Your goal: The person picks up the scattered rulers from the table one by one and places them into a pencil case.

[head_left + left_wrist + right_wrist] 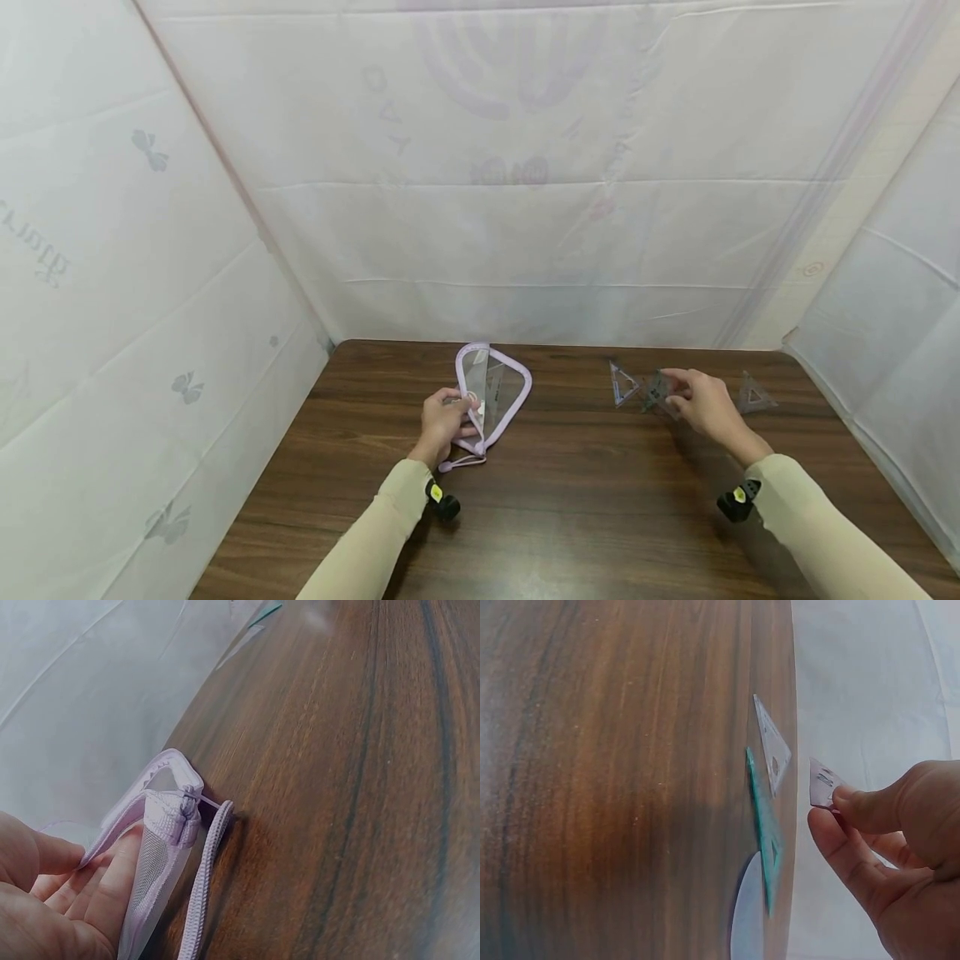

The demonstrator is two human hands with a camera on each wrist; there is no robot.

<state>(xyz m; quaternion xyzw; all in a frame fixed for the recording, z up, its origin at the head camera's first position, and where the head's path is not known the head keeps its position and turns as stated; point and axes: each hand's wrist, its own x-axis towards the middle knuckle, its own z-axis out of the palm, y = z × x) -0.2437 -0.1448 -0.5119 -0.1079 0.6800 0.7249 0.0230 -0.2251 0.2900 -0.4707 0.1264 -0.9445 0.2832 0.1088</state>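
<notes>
At the far left-middle of the table, my left hand (444,421) grips the near left edge of a mesh zip pouch (516,408) with lilac trim. The left wrist view shows the thumb on the lilac edge (112,825) and fingers against the mesh, with a braided pull cord (201,885) hanging beside it. To the right, my right hand (705,406) pinches a clear, purplish set square (823,784) by thumb and fingertips; the fingers hide part of it. Below it on the table lie a clear set square (772,750), a green set square (761,825) and a pale, curved-edged piece (748,915).
One set square (622,385) lies left of the right hand, another (756,396) to its right. The brown wooden table (570,517) meets a white sheet wall (525,250) at its far edge. More sheeting (97,333) stands along the left side.
</notes>
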